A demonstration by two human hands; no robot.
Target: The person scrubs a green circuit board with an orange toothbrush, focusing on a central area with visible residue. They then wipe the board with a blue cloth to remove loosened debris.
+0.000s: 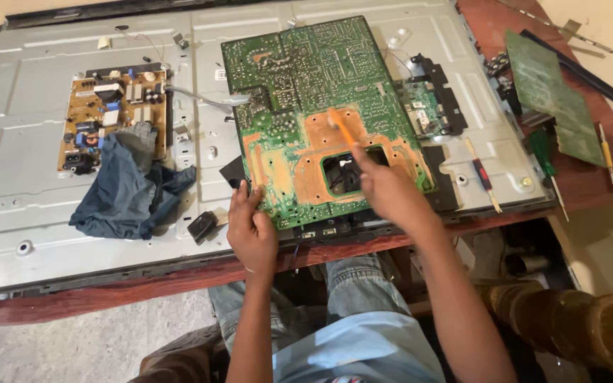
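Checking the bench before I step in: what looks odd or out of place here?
The green board has large orange-brown patches around its cutout, unlike the rest. It lies askew on the metal panel, left hand at its edge. A blue cloth overlaps the tan board.

The orange tool (pixel 342 126) was motion-blurred; the blue cloth (pixel 129 188) hid the yellow board's (pixel 111 117) lower corner; the bench (pixel 72 301) ran off-frame left.

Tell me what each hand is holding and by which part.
The right hand grips an orange stick-like tool by its lower end. The left hand holds the green circuit board at its lower left edge.
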